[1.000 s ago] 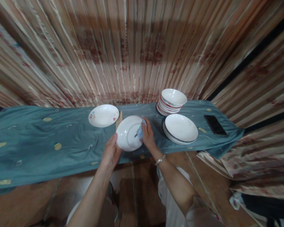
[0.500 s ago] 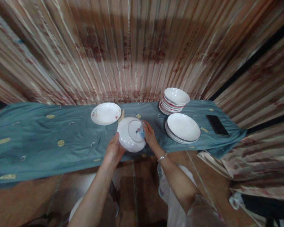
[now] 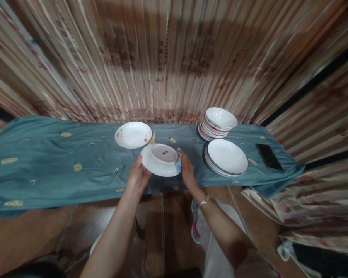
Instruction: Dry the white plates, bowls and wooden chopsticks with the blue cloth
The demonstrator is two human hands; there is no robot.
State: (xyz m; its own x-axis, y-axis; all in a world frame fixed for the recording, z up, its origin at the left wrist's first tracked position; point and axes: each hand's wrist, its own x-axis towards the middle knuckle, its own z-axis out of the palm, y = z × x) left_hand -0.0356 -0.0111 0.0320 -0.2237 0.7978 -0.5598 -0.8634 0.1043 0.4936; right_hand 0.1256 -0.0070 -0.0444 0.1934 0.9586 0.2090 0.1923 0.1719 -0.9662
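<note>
White plate (image 3: 160,161), glossy, tilted — underside showing

One view from the person's head, forward and down, near the teal tablecloth (image 3: 52,162), patterned curtain (image 3: 174,58) beyond

You have wide room over the blue-green cloth (image 3: 52,170) on the left for your left hand (image 3: 138,178). Past your held plate (image 3: 159,166), the flowered plate (image 3: 133,135) and the sticks (image 3: 153,137) block the way ahead and a bit left. Between the sticks and the bowl stack (image 3: 217,125) you can reach through, up to the curtain (image 3: 162,58) at the back. The plate stack (image 3: 227,156) stands near your right hand (image 3: 188,172) and blocks that side, with the bowl stack just behind. A thin strip runs between the plate stack and the phone (image 3: 269,157).
</note>
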